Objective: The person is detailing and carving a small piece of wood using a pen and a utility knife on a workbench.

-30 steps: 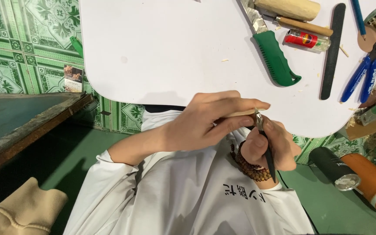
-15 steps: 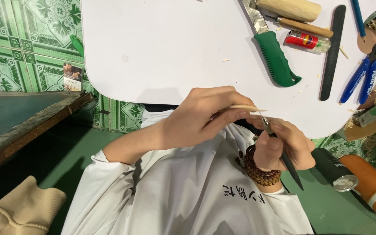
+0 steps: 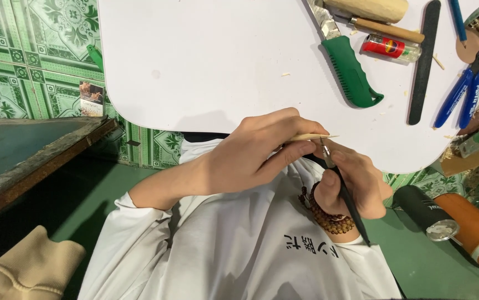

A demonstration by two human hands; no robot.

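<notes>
My left hand [image 3: 256, 153] reaches in from the left and pinches a thin, pointed wooden stick [image 3: 316, 136] between thumb and fingers, its tip pointing right. My right hand [image 3: 364, 186], with a brown bead bracelet [image 3: 334, 221] on its wrist, grips a slim black-handled carving knife [image 3: 351, 206]. The small blade rests against the stick just under its tip. Both hands hover over my white shirt, just below the edge of the white table [image 3: 206, 66].
On the table lie a green-handled saw [image 3: 351, 71], a red lighter [image 3: 389, 47], a black file [image 3: 424, 61], blue pliers [image 3: 461, 91] and a wooden dowel [image 3: 372, 8], among shavings. An orange-and-black cylinder [image 3: 472, 228] lies at lower right, a beige cloth [image 3: 23, 272] at lower left.
The stick's tip has come out from between my left fingers and points right. The knife handle has swung down to the right, and my right hand has shifted slightly right.
</notes>
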